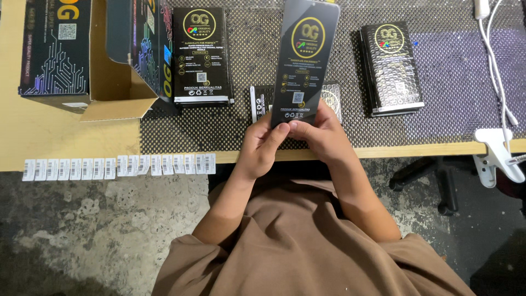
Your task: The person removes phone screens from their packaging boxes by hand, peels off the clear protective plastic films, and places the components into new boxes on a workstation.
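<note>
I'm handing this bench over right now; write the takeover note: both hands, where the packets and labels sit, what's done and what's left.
Left hand: grip on the lower left edge of the black flat packet, thumb on its front.
Right hand: grip on the packet's lower right edge. The packet is held up over the mat.
On the mat: one packet stack at left beside the open carton, another stack at right, one more packet partly hidden behind the held one.
Barcode label strip hangs along the table edge.
Done: cannot tell if any packet is labelled.
Left: the held packet is not yet put down.

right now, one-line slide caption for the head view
Both hands, left hand and right hand, hold a black flat packet above the dotted mat.
</note>
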